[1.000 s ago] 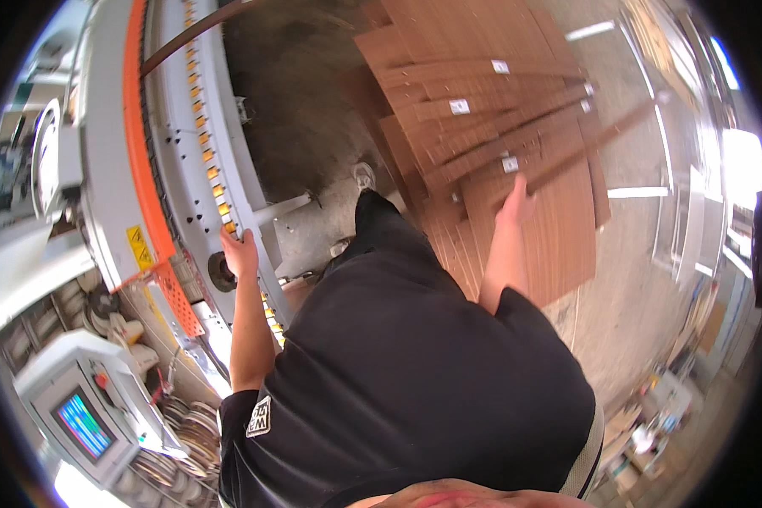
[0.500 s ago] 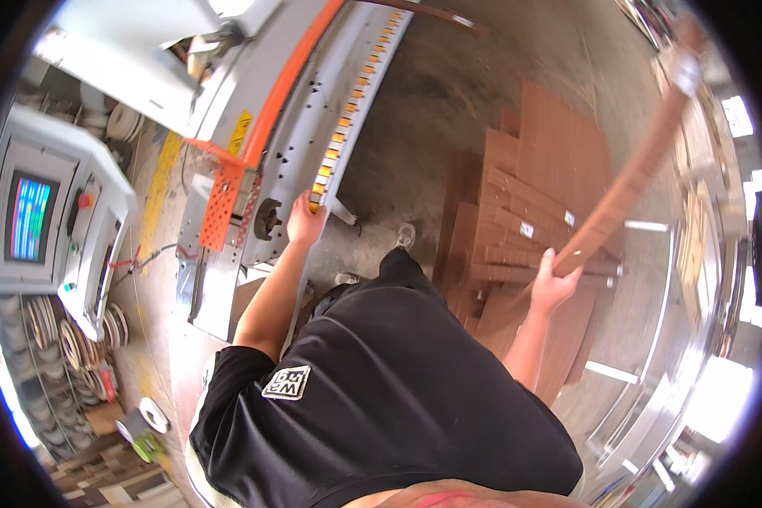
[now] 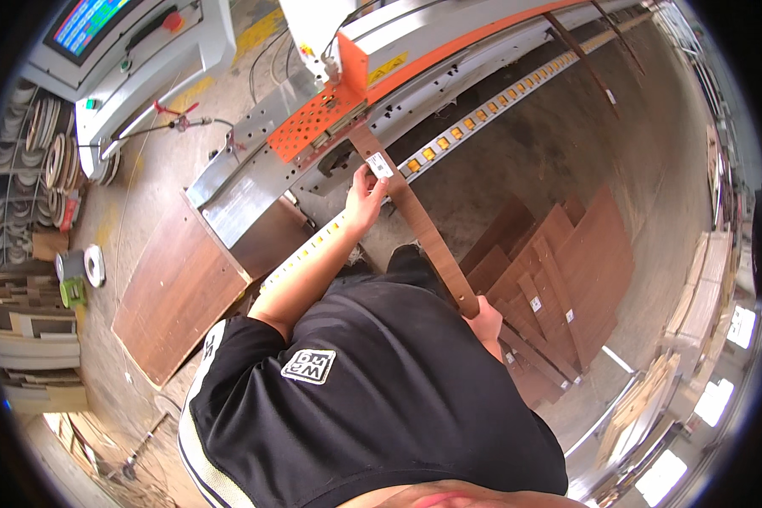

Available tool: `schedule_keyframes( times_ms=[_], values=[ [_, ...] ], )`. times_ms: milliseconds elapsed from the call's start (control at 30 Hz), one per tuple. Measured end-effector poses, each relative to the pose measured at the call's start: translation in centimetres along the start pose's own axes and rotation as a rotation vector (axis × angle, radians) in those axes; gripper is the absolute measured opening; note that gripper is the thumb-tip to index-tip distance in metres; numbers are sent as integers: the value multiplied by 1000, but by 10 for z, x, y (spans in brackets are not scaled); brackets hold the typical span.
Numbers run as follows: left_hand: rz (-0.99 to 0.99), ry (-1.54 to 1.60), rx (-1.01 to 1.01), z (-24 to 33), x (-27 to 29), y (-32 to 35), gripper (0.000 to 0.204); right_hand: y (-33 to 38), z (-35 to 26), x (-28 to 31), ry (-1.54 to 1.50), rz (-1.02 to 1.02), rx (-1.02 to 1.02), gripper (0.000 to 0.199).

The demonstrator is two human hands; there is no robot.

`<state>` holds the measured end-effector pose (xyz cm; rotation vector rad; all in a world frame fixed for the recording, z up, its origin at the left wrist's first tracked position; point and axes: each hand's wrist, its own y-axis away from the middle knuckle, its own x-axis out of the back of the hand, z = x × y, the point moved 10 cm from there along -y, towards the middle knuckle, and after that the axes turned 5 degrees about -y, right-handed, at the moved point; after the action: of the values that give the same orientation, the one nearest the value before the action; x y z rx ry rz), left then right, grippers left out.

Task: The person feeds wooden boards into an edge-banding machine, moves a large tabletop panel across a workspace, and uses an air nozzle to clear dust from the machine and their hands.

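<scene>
A long, narrow brown wood-grain board (image 3: 427, 233) slants between my hands, its far end against the machine's edge beside the orange perforated guard (image 3: 320, 125). My left hand (image 3: 366, 201) grips the board's left edge near that end, fingers by a white label (image 3: 379, 165) stuck on its face. At the near end, close to my body, my right hand (image 3: 485, 323) is closed round the board. A small round hole shows near that end. Just right of the far end runs a rail with yellow rollers (image 3: 457, 133).
Several brown panels (image 3: 588, 254) lie stacked on the floor to the right. A control console (image 3: 135, 59) with a screen stands at the upper left. A curved brown panel (image 3: 173, 292) is at the left, with rolls of edging (image 3: 63, 161) on a rack beyond.
The board has swung from the far right to the machine's edge in front of me. My left hand has left the roller rail and taken hold of the board. The view has turned.
</scene>
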<state>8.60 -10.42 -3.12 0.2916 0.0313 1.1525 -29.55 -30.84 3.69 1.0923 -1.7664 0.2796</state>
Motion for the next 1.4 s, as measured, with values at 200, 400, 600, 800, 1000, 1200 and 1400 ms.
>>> schedule_keyframes(
  times_ms=[200,400,600,800,1000,1200,1400],
  values=[
    [263,-50,-6,-2,36,-12,86,-60,-35,-40,41,-174,39,44],
    [402,-74,34,-10,65,-26,89,-98,-80,-57,17,-259,70,50],
    [332,276,252,-9,60,-21,84,-108,-93,-64,46,-355,70,57],
    [367,447,247,-22,52,-33,81,-117,-76,-72,58,-439,41,62],
    [333,370,305,-4,31,-57,81,-147,-72,-51,100,-430,11,62],
    [312,311,280,14,-10,-95,81,-188,-56,-14,80,-360,21,58],
    [282,305,220,23,-56,-136,79,-232,-41,22,66,-319,82,57]
  ],
)
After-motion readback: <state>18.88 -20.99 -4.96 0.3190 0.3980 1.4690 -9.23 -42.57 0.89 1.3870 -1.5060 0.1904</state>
